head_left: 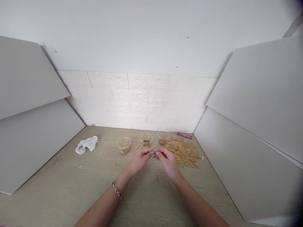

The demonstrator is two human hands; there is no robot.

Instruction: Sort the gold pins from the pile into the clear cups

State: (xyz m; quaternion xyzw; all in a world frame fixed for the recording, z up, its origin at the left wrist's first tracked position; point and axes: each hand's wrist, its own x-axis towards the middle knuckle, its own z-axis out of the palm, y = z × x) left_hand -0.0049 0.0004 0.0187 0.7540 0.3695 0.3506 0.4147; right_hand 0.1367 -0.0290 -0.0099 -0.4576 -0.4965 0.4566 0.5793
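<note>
Left hand [140, 159], right hand [168, 162] pinching a tiny piece [154, 153], perhaps metal.

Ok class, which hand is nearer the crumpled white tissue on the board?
Left. The left hand is to the right of the crumpled white tissue, the nearer of the two. The right hand lies farther right, past the left hand, where both pinch a small object.

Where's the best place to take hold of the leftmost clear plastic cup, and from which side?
Pinch the wall of the clear plastic cup just below its rim, coming from the side nearest the left hand. It stands upright and open-topped with golden pieces inside, so a side grip would likely keep it level.
</note>
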